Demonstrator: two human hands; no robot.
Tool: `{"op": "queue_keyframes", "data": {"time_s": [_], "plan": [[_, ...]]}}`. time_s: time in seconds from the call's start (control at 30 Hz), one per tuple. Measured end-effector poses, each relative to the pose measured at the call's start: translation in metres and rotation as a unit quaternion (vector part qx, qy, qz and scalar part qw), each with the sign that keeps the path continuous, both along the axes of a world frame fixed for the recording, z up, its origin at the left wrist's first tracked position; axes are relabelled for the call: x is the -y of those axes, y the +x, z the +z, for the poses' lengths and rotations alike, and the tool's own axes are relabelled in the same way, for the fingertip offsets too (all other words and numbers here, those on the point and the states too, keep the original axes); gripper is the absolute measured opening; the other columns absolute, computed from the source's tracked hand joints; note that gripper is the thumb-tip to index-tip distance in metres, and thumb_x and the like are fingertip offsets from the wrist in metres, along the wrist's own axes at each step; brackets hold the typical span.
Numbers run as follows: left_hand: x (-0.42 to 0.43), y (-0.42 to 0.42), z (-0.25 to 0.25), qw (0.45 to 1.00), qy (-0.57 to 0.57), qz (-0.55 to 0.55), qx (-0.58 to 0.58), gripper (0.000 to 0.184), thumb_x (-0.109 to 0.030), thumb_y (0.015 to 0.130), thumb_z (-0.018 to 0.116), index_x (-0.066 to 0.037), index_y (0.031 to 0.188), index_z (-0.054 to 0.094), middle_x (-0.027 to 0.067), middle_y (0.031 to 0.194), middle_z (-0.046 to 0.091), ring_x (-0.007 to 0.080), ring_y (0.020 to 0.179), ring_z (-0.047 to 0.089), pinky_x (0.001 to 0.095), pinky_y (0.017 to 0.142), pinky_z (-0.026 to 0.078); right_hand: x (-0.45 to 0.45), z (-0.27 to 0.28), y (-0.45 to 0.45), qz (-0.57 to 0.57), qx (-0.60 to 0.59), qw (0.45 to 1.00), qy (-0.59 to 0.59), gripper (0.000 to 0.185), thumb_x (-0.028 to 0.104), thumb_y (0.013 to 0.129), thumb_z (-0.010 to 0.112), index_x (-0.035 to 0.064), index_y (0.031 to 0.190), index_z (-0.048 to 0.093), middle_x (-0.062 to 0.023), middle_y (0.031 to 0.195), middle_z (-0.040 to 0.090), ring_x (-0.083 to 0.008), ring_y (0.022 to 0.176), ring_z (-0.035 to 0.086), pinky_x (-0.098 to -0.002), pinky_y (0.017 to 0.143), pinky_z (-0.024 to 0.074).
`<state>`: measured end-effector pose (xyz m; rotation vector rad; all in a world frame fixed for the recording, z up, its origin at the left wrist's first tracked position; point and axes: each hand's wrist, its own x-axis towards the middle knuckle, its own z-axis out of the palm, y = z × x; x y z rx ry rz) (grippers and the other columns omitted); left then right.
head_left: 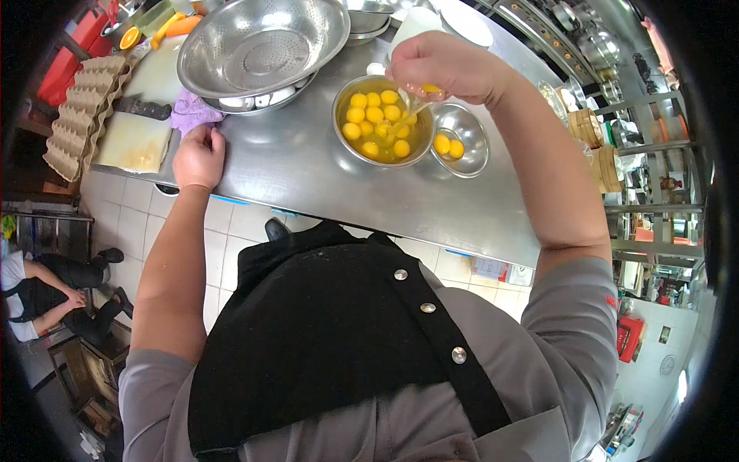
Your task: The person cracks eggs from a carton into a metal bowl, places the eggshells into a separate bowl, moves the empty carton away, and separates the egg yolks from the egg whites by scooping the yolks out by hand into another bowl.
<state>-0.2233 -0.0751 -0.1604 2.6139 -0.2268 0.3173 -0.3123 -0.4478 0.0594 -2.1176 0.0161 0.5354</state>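
Note:
My right hand (446, 68) is above a steel bowl (339, 131) of raw egg whites with many egg yolks (375, 114). Its fingers are cupped closed around a yolk (432, 88), which shows yellow at the fingertips. Strands of egg white hang from the hand into the bowl. Right beside it stands a smaller steel bowl (473, 142) with two yolks. My left hand (199, 159) rests as a loose fist at the table's front edge, just below a crumpled purple cloth (192, 112); I see nothing in it.
A large perforated steel colander (265, 46) sits on another bowl with white eggs (273, 98). On the left are cardboard egg trays (85, 115), a cutting board (138, 142) and a dark-bladed knife (142, 107). A person (58, 296) sits at far left. Shelves with bamboo steamers (608, 169) stand right.

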Motion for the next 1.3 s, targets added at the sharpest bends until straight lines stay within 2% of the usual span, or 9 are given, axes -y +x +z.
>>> {"op": "queue_keyframes", "data": {"time_s": [0.13,0.53,0.73,0.77,0.83,0.97,1.07,1.23,1.3], "plan": [[0.001,-0.001,0.001,1.0,-0.005,0.002,0.0,0.029,-0.034,0.095,0.061,-0.007,0.09,0.071,0.0155,0.093,0.072,0.0374,0.086,0.069,0.047,0.076,0.055,-0.005,0.025,0.0,-0.012,0.042,0.999,-0.021,0.024,0.023,0.092,0.068,0.0083,0.074,0.061,0.0028,0.065,0.053,-0.0044,0.051,0.04,-0.0215,0.045,0.0282],[-0.002,0.002,-0.005,1.0,-0.005,-0.004,0.002,0.029,-0.034,0.096,0.06,-0.007,0.091,0.071,0.0161,0.094,0.072,0.038,0.087,0.069,0.0472,0.077,0.054,0.031,0.01,-0.003,-0.047,0.008,0.998,0.041,0.026,0.022,0.095,0.067,0.0059,0.075,0.059,0.0007,0.065,0.054,-0.0059,0.051,0.042,-0.0235,0.045,0.0291],[-0.002,0.002,-0.004,1.0,-0.011,-0.004,0.001,0.028,-0.033,0.095,0.062,-0.007,0.093,0.072,0.0157,0.093,0.072,0.0378,0.085,0.069,0.0468,0.075,0.055,0.095,-0.023,-0.032,-0.155,-0.01,0.985,-0.08,0.028,0.026,0.095,0.067,0.0052,0.077,0.062,-0.001,0.068,0.058,-0.0074,0.054,0.047,-0.0238,0.046,0.0344],[-0.004,0.004,-0.007,1.0,-0.011,-0.005,0.003,0.028,-0.033,0.095,0.062,-0.007,0.093,0.072,0.0155,0.093,0.072,0.0375,0.085,0.069,0.0466,0.075,0.055,0.099,-0.039,-0.041,-0.112,0.039,0.986,-0.119,0.027,0.027,0.095,0.067,0.0057,0.079,0.065,-0.0017,0.069,0.06,-0.0085,0.058,0.051,-0.0244,0.049,0.0382],[-0.001,0.001,-0.004,1.0,-0.007,-0.005,0.005,0.027,-0.033,0.095,0.062,-0.008,0.094,0.072,0.0147,0.094,0.072,0.0368,0.085,0.069,0.046,0.076,0.055,0.103,-0.065,-0.047,-0.134,-0.048,0.975,-0.172,0.027,0.029,0.097,0.066,0.0041,0.089,0.071,-0.0035,0.078,0.068,-0.0131,0.072,0.063,-0.0282,0.062,0.0514],[0.001,0.001,0.001,1.0,0.019,0.005,-0.023,0.027,-0.033,0.096,0.061,-0.008,0.096,0.072,0.0149,0.097,0.073,0.0368,0.088,0.069,0.0462,0.078,0.055,0.097,-0.07,-0.047,-0.004,0.053,0.915,-0.399,0.03,0.027,0.095,0.068,0.002,0.109,0.074,-0.0098,0.097,0.077,-0.019,0.088,0.071,-0.0343,0.082,0.0562],[-0.001,0.002,-0.005,1.0,0.006,-0.007,0.019,0.028,-0.034,0.096,0.061,-0.008,0.097,0.072,0.0151,0.097,0.073,0.0371,0.089,0.069,0.0465,0.078,0.055,0.074,-0.058,-0.044,0.004,0.031,0.977,-0.212,0.026,0.022,0.093,0.069,0.0034,0.11,0.075,-0.0135,0.098,0.077,-0.0238,0.09,0.072,-0.0348,0.083,0.0562],[0.0,0.001,-0.002,1.0,0.014,0.003,-0.004,0.029,-0.035,0.096,0.06,-0.009,0.099,0.072,0.0158,0.1,0.073,0.0378,0.091,0.069,0.047,0.08,0.055,0.037,-0.085,-0.037,0.163,0.095,0.931,-0.312,0.033,0.018,0.076,0.075,0.0098,0.108,0.076,-0.013,0.1,0.074,-0.0311,0.096,0.07,-0.0423,0.085,0.0557],[-0.002,0.003,-0.004,1.0,0.018,0.001,-0.008,0.029,-0.035,0.096,0.06,-0.009,0.099,0.072,0.0158,0.1,0.072,0.0377,0.092,0.069,0.0471,0.08,0.055,0.029,-0.093,-0.028,0.226,0.069,0.904,-0.357,0.029,0.018,0.077,0.074,0.0101,0.105,0.075,-0.0134,0.1,0.073,-0.0325,0.096,0.069,-0.0445,0.083,0.0549]]}}
